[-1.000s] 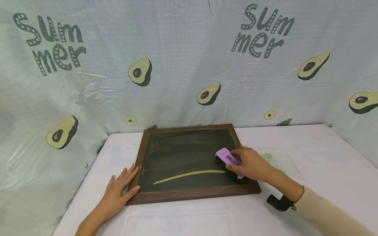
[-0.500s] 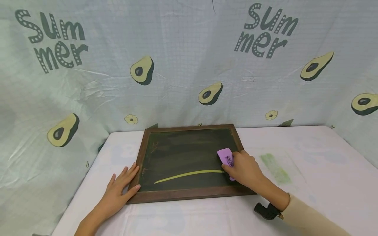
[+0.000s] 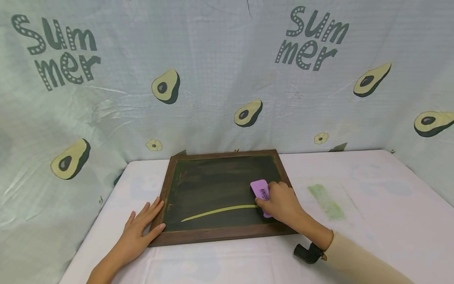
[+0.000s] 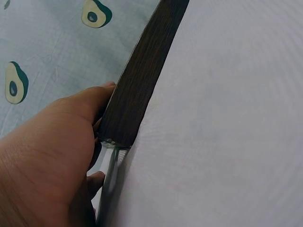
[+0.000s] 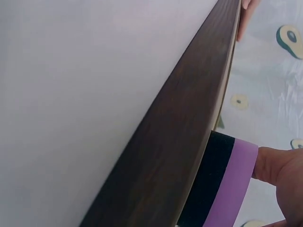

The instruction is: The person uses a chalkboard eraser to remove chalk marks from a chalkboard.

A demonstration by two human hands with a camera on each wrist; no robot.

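Head view: the right hand (image 3: 283,203) has thumb and fingers wrapped round a purple chalkboard eraser (image 3: 258,186), over the right part of the chalkboard (image 3: 220,177), at the right end of a yellow line (image 3: 218,212). Left hand (image 3: 140,228) is spread, gripping nothing, resting on the wooden frame (image 3: 213,234). Decent brace imo; press down so nothing skids.

Left wrist view: that hand's by the frame corner, fingertips mostly hidden.

Right wrist view: dark felt (image 5: 207,182) faces the board; can't see full contact. I'd go flat, with even pressure, along the line.
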